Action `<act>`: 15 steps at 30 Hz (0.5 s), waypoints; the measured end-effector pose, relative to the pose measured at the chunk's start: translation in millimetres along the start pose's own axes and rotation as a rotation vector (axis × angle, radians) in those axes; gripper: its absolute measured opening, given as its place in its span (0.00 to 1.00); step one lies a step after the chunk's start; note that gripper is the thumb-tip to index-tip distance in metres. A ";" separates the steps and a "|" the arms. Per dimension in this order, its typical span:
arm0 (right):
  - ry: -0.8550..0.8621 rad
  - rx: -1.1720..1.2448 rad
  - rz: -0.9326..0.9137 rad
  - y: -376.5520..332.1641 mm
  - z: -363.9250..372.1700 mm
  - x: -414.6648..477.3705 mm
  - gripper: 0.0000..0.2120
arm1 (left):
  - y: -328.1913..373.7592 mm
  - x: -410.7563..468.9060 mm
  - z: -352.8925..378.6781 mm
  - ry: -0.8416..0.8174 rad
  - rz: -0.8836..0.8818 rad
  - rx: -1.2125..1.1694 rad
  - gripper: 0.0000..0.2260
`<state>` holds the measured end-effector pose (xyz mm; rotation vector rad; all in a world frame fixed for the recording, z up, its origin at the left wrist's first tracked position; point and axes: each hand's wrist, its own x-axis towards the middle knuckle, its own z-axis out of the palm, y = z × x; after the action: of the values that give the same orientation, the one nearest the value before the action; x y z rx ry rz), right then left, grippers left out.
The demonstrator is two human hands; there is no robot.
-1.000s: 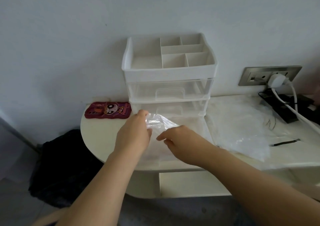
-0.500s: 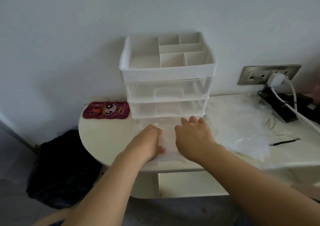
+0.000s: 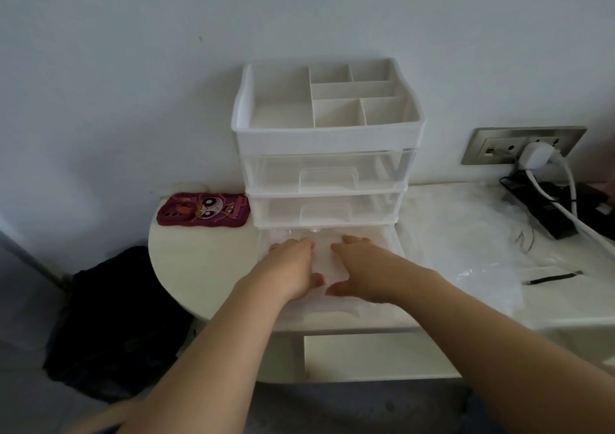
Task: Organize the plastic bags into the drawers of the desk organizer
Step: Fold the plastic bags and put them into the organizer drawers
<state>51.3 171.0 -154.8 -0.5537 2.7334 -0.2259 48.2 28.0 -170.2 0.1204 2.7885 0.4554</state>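
Clear plastic bag, folded flat, lies inside the pulled-out bottom drawer of the white three-drawer plastic desk organizer, which stands against the wall on a white desk. Your left hand and right hand lie side by side on the bag, palms down. The fingers are straight and point toward the organizer, pressing the plastic down into the drawer, and neither hand curls round anything. Your thumbs nearly meet over the bag, near the drawer's front edge. The organizer's two upper clear drawers are pushed in, and its top tray is divided into open compartments. To the right of the organizer, a loose pile of more clear plastic bags spreads over the desk. Just beside the organizer on its left lies a phone in a dark red cartoon case. Farther right of the organizer, a white plug sits in a silver wall socket.
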 end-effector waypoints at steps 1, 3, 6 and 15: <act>-0.021 -0.018 0.016 4.4 -1.1 3.1 0.34 | -1.0 0.9 -0.6 -0.017 0.005 0.005 0.29; -0.059 -0.076 0.032 10.0 -2.2 6.8 0.40 | -0.8 1.4 -2.1 -0.061 0.009 0.020 0.29; -0.118 -0.085 0.061 11.0 -2.0 10.6 0.47 | 2.9 1.5 -3.7 -0.137 -0.004 0.065 0.30; -0.093 -0.172 0.012 13.2 -13.6 9.0 0.29 | 14.6 7.2 -9.8 -0.251 -0.138 0.199 0.42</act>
<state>34.0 180.6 -147.8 -0.5789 2.6800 0.0382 38.7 39.8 -158.8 0.0261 2.5661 0.1189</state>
